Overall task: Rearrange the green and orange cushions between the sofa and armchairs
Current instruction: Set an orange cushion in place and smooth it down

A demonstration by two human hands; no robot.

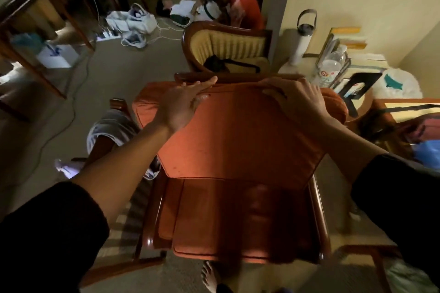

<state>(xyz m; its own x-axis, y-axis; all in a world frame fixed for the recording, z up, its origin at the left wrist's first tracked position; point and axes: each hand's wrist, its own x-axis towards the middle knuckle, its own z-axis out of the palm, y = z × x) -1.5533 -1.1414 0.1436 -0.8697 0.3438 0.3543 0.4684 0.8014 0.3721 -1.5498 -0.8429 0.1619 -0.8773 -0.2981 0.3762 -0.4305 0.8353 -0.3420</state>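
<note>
In the head view, both your arms reach forward from the bottom corners of the frame, dark sleeves pushed up to the elbows. Your left hand (pixel 183 100) lies flat with straight fingers along the top edge of the orange back cushion (pixel 238 131), left of centre. Your right hand (pixel 297 100) curls its fingers over that same top edge, right of centre, gripping it. The cushion stands at mid-frame against the back of the wooden armchair (pixel 320 216), above the orange seat cushion (pixel 238 221) in the lower middle. A second armchair (pixel 226 43) sits beyond, upper centre.
</note>
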